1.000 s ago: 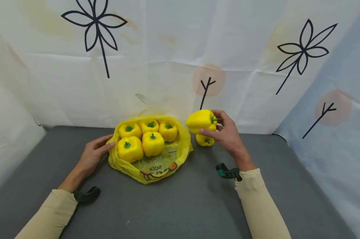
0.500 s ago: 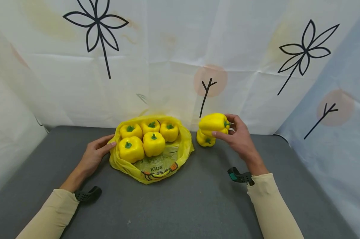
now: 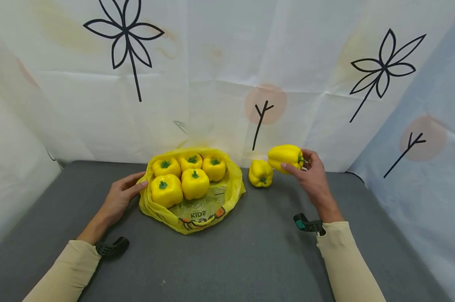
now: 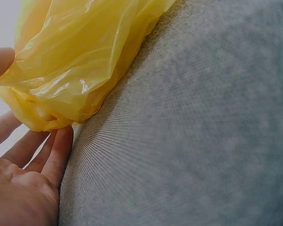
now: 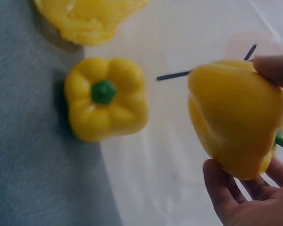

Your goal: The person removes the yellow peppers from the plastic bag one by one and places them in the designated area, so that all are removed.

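Observation:
In the head view my right hand (image 3: 315, 181) holds a yellow bell pepper (image 3: 285, 157) on its side above the table, green stem toward the palm. The right wrist view shows the thumb on one side of this pepper (image 5: 238, 117) and fingers on the other. A second yellow bell pepper (image 3: 260, 173) rests on the table just left of it. A yellow plastic bag (image 3: 232, 197) lies with its mouth open, several yellow peppers (image 3: 167, 191) inside. My left hand (image 3: 119, 197) holds the bag's left rim, its thumb over the edge and fingers against the outside (image 4: 61, 150).
The dark grey table (image 3: 219, 268) meets a white cloth backdrop (image 3: 212, 105) printed with plant outlines, close behind the bag and peppers. More cloth hangs at both sides. Each wrist wears a dark strap (image 3: 308, 223).
My right hand has moved right with its pepper, first passing over the other pepper and now beside it. My left hand stays at the bag's rim.

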{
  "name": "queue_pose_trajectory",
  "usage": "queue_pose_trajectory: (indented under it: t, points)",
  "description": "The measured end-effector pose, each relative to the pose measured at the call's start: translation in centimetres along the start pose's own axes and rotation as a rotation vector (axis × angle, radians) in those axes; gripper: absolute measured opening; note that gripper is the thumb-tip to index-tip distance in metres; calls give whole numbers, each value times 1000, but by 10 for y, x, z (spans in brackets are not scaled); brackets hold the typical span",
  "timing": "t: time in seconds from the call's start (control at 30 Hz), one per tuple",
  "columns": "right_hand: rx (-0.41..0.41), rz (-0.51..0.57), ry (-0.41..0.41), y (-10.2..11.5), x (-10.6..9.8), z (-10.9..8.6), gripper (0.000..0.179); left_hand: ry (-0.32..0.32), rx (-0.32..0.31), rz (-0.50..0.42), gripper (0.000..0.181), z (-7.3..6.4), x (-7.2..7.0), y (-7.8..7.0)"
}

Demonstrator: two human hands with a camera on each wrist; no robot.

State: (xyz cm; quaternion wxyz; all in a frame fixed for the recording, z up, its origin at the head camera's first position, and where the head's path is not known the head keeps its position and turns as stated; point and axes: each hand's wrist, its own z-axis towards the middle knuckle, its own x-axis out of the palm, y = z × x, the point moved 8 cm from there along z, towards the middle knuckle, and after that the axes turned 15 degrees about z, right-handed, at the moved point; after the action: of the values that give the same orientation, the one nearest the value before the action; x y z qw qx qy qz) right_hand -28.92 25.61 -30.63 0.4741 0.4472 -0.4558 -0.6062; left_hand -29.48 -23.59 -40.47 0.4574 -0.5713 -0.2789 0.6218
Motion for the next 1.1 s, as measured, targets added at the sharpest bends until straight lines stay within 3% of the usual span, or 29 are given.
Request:
queue_pose_trajectory:
  t: [0.2,0.5,0.67,1.1]
  points:
    - [19,16,-138,-20,-16,5,76,6,1,4,56,0,1,0]
    - [20,-32,-260,-60,-33,14,77,2,-5,7,56,1,0,1]
    - [30,-62,-266,-80,-34,16,77,2,-8,14,56,0,1,-1]
    - [34,-89,-232,-97,-19,14,78,1,-14,19,57,-1,0,-2]
